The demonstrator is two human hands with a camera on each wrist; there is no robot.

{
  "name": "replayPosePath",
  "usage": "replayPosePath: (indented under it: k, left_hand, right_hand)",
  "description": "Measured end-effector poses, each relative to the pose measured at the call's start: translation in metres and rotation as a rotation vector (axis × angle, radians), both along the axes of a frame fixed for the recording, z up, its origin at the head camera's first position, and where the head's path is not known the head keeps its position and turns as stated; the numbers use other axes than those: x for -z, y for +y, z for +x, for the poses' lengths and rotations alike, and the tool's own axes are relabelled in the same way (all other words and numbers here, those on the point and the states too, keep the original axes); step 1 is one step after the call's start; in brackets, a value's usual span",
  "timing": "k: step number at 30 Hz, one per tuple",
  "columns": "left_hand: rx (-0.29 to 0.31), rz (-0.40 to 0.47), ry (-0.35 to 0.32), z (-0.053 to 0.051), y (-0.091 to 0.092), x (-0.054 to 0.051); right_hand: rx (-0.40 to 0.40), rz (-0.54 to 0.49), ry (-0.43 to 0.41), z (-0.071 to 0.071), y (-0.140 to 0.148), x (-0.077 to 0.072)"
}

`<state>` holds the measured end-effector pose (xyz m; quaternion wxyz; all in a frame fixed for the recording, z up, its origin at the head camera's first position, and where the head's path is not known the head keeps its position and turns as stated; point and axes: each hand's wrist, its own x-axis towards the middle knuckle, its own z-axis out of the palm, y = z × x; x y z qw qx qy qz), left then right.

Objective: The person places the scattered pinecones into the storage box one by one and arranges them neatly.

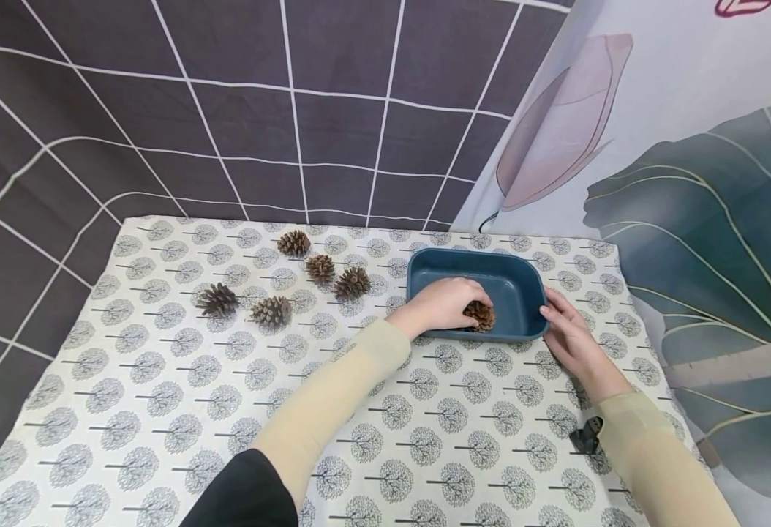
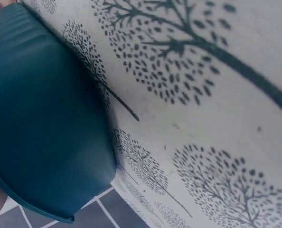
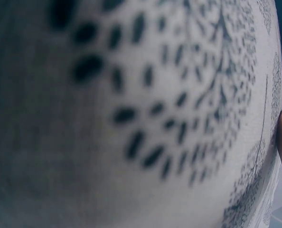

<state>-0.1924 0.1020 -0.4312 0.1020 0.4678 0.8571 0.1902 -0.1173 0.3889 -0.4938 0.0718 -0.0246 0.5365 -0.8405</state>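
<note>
One cone: lying in the tub, right of centre, left hand gripping it, right hand gripping the tub. Five cones: lying on the counter, left of centre, apparently remaining.

Tub is sitting on the bench; five pinecones are lying around its nine o'clock; inside, a sixth pinecone is occupying six o'clock.

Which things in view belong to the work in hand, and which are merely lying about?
In the work:
left hand, gripping a brown scaly pine cone
right hand, holding the blue rectangular tub
probably five loose brown pine cones

Merely around:
white tree-print tablecloth
dark-grey gridded cloth
white leaf-print cloth
</note>
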Motion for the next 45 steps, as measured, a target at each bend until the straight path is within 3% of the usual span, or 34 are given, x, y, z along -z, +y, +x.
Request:
replayPosePath:
  k: [12, 25, 35, 45]
  left_hand:
    - [0.009, 0.007, 0.010, -0.002, -0.004, 0.001]
    - [-0.005, 0.015, 0.002, -0.002, -0.009, -0.007]
    - [-0.019, 0.030, -0.015, -0.004, -0.014, -0.007]
    - [-0.050, 0.099, -0.057, -0.008, -0.031, -0.015]
  right_hand:
    - [0.007, -0.007, -0.012, 0.000, 0.000, 0.000]
    - [-0.006, -0.039, -0.014, -0.001, 0.000, -0.002]
    - [0.018, -0.009, 0.000, -0.001, -0.003, -0.002]
    - [-0.001, -0.020, -0.024, 0.001, -0.001, -0.003]
